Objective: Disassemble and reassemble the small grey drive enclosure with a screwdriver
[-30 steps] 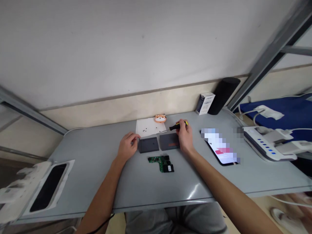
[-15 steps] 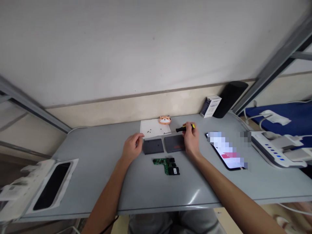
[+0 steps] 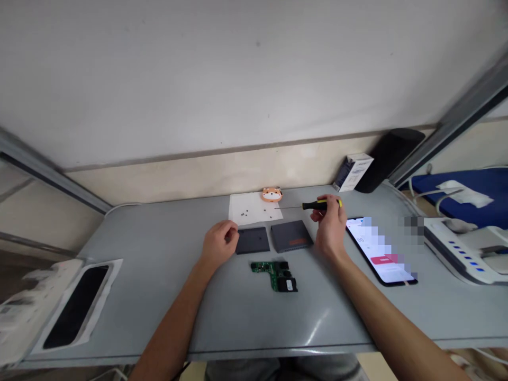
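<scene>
My right hand [image 3: 330,225] holds a black and yellow screwdriver [image 3: 315,205], its thin shaft pointing left above the white paper [image 3: 254,203]. Several small dark screws [image 3: 245,213] lie on that paper, near an orange animal-faced case [image 3: 272,194]. Curled beside the left edge of a dark flat cover [image 3: 253,240] is my left hand [image 3: 220,241]; whether its fingers pinch anything is too small to tell. A second dark cover [image 3: 291,236] with reddish marking lies to the right. Nearer me is a green circuit board [image 3: 277,274] with black parts.
On the right are a lit phone [image 3: 377,254], a white power strip [image 3: 464,254], a small box [image 3: 353,172] and a black cylinder [image 3: 390,159]. A dark phone [image 3: 77,307] and white chargers [image 3: 35,307] occupy the left side.
My right hand has moved right with the screwdriver, away from the right cover, and the tip has lifted from near the paper's screws. The camera view has shifted slightly.
</scene>
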Demonstrator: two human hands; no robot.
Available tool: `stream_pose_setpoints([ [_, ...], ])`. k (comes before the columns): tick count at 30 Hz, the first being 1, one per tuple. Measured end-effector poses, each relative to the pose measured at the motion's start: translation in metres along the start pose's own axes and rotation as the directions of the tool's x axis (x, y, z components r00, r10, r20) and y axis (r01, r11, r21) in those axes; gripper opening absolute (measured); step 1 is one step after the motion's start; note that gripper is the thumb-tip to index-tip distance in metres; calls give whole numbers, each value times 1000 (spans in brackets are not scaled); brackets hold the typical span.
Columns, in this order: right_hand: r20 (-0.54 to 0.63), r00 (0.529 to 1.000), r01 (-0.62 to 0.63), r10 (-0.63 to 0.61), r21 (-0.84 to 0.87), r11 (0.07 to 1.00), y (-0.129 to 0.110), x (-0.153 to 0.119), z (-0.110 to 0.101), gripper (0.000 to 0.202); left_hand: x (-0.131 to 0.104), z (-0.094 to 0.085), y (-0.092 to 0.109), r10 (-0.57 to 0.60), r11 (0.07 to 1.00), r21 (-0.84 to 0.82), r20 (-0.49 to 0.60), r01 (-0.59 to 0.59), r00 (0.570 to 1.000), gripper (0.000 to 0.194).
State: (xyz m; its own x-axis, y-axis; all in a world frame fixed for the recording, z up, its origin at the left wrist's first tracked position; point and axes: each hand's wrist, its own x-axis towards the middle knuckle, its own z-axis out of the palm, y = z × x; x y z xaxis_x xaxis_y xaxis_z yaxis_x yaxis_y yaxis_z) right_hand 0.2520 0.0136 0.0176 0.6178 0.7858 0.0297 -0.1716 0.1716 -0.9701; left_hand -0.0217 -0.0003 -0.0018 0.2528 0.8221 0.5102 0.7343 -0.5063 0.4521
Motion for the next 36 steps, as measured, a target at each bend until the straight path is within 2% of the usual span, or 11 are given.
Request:
stream_pose_setpoints([
  [4,132,991,24,-6,-130,991,-6,-4,-1,42,0,1,1,2,1000,-4,20,-2,1000,19],
  [8,258,963,139,-73,-250,958,-7,-14,1,38,0,-1,1,-25,1000,14,35,25,999,18],
  [15,188,964,226,-190,-199,953,-6,-12,-1,41,-1,-2,2,-96,995,44,81,92,992,17],
  [18,247,961,152,-121,-111,982,-8,-14,0,50,-2,-2,2,-147,989,36,99,144,984,13],
  [21,365,931,49,-25,-57,997,-9,-21,1,66,-2,-2,3,-170,985,28,113,168,979,11],
  [24,501,863,99,-63,-45,994,-7,-25,1,67,-1,-1,4,-177,984,28,137,175,975,8],
  [27,638,753,316,-164,-132,940,-4,-24,-3,47,-1,-2,4,-162,987,12,146,162,976,8],
  [30,792,574,618,-208,-253,744,-1,-22,-11,29,-2,-3,5,-131,989,-39,173,140,976,9],
  [32,857,467,755,-219,-257,603,3,-22,-18,25,-2,-3,6,-127,988,-61,192,141,973,10],
  [34,887,400,828,-230,-242,505,9,-22,-23,23,-2,-2,7,-130,988,-59,198,144,972,10],
  [36,897,370,865,-243,-237,442,14,-21,-27,21,-2,-1,8,-120,990,-50,207,133,971,10],
])
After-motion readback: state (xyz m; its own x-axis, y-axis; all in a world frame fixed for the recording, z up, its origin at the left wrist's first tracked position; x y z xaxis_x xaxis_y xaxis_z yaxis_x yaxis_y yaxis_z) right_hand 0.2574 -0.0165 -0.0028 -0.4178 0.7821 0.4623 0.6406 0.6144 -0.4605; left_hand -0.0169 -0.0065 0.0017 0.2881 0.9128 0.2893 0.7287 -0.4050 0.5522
